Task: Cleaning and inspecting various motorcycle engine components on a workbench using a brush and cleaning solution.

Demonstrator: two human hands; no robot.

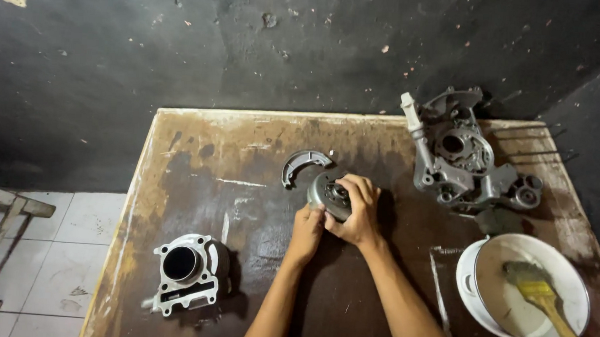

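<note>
Both hands met on a round metal drum part [328, 192], a grey, dished engine piece with a hub at its middle, which sat near the centre of the stained wooden tabletop [194, 153]. It looked cast or pressed from solid metal, so it was probably stiff and fairly heavy for its bulk, with nothing to crush. Its surface seemed dull and possibly greasy, so a grip around the rim, with fingers hooked over the edge, would likely hold better than a pinch on the face.

The left hand [307, 227] came up from below and cupped the drum's near side, fingers wrapped against its rim. The right hand [357, 209] lay over the top and right side, fingers curled down onto the hub area. Both hands were closed on the part, close together and nearly touching; both forearms ran up from the tabletop's near edge, converging on it.

Just left of the drum and beyond it lay a curved metal shoe [302, 163], apart from it. Farther right of the drum stood a grey crankcase half [458, 156], and nearer on that side a white bowl [560, 267] holding a yellow-handled brush [543, 295]. Well to the drum's near left sat a finned cylinder block [188, 270].
</note>
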